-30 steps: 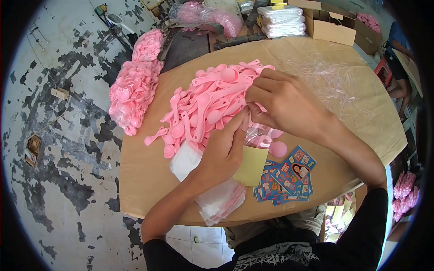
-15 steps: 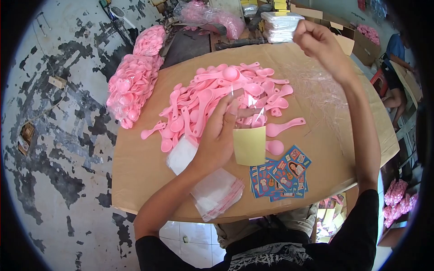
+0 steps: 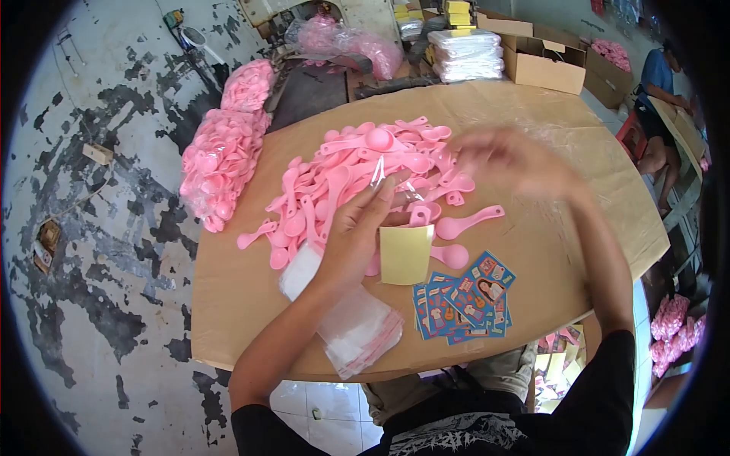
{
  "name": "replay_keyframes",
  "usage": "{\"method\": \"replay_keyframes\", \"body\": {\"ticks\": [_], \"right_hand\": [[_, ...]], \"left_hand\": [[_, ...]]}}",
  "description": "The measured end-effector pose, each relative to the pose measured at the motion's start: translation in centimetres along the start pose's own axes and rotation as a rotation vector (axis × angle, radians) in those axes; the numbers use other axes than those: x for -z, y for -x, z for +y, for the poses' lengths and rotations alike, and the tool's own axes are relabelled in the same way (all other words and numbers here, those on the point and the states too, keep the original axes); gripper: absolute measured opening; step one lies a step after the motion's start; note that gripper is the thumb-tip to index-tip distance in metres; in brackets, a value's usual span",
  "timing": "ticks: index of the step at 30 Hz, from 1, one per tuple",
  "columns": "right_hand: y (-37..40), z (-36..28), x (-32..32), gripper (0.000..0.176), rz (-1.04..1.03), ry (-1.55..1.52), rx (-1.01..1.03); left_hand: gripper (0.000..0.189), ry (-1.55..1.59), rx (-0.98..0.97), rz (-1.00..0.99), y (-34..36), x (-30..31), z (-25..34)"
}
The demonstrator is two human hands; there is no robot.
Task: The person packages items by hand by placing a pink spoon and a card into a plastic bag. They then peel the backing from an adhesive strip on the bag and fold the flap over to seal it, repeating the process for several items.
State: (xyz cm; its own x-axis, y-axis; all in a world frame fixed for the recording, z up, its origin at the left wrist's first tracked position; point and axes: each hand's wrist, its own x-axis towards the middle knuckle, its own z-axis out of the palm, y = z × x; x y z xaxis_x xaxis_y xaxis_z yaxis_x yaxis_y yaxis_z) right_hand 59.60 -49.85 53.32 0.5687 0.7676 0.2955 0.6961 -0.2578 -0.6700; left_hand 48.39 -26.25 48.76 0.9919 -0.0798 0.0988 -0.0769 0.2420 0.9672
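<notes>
My left hand (image 3: 359, 228) is closed on a clear plastic bag (image 3: 378, 173), pinched near its top. A pale yellow card (image 3: 406, 255) shows at the bag's lower part. Behind the bag lies a heap of pink spoons (image 3: 334, 186). My right hand (image 3: 525, 161) is at the heap's right side, smeared by motion, so its fingers cannot be read. Below my left forearm sits a stack of clear bags (image 3: 353, 323). Several blue printed cards (image 3: 468, 300) lie overlapping to the right of the yellow card.
Bagged pink spoons (image 3: 220, 156) stand at the table's left edge. Thin plastic strips (image 3: 540, 137) are scattered at the right. Behind the table are stacked clear packets (image 3: 465, 57) and a cardboard box (image 3: 544, 67). Another person (image 3: 660, 83) sits far right.
My right hand has come down from above the table's back right toward the spoon heap. The left hand still holds the bag in nearly the same place.
</notes>
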Motion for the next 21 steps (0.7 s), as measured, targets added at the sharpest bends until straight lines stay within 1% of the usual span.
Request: {"method": "replay_keyframes", "body": {"ticks": [1, 3, 4, 7, 10, 13, 14, 16, 17, 18, 19, 21], "right_hand": [[0.0, -0.5, -2.6, 0.028, -0.050, -0.023, 0.055], [-0.3, -1.5, -5.6, 0.025, -0.052, -0.171, -0.072], [-0.4, -1.7, -6.5, 0.024, -0.059, -0.243, -0.141], [-0.5, -1.0, -7.0, 0.021, 0.027, -0.284, -0.037], [-0.4, -1.9, -7.4, 0.019, 0.048, -0.386, -0.023], [-0.5, -1.5, -8.0, 0.020, 0.171, -0.468, -0.032], [-0.4, -1.6, -7.9, 0.019, 0.185, -0.473, -0.037], [-0.7, -1.8, -7.2, 0.018, 0.216, -0.485, -0.034], [-0.7, -1.7, -6.9, 0.018, 0.178, -0.449, -0.060], [-0.6, -1.4, -6.5, 0.019, 0.139, -0.413, -0.088], [-0.6, -1.1, -6.3, 0.019, 0.101, -0.376, -0.118], [-0.9, 0.0, -6.2, 0.020, 0.049, -0.457, 0.001]], "left_hand": [[0.044, 0.002, -0.017, -0.002, 0.1, -0.1, 0.0], [0.043, 0.004, -0.037, -0.012, 0.3, -0.4, 0.3], [0.042, 0.055, -0.039, 0.026, 0.5, -0.5, 0.4], [0.042, -0.012, -0.099, 0.036, 0.4, 0.0, 0.4], [0.043, -0.059, -0.158, 0.082, 0.2, 0.5, 0.9], [0.044, -0.095, -0.203, 0.032, -0.4, 0.6, 0.8], [0.042, -0.101, -0.076, -0.028, -0.3, 1.2, 0.9], [0.040, -0.169, -0.022, -0.014, -0.4, 1.5, 0.3], [0.039, -0.205, 0.004, -0.009, -0.5, 1.6, 0.0], [0.037, -0.124, 0.022, 0.008, -0.6, 1.5, -0.3], [0.037, -0.144, 0.002, -0.015, -0.6, 1.5, -0.4], [0.036, -0.179, -0.034, -0.062, -0.6, 1.6, -0.6]]}}
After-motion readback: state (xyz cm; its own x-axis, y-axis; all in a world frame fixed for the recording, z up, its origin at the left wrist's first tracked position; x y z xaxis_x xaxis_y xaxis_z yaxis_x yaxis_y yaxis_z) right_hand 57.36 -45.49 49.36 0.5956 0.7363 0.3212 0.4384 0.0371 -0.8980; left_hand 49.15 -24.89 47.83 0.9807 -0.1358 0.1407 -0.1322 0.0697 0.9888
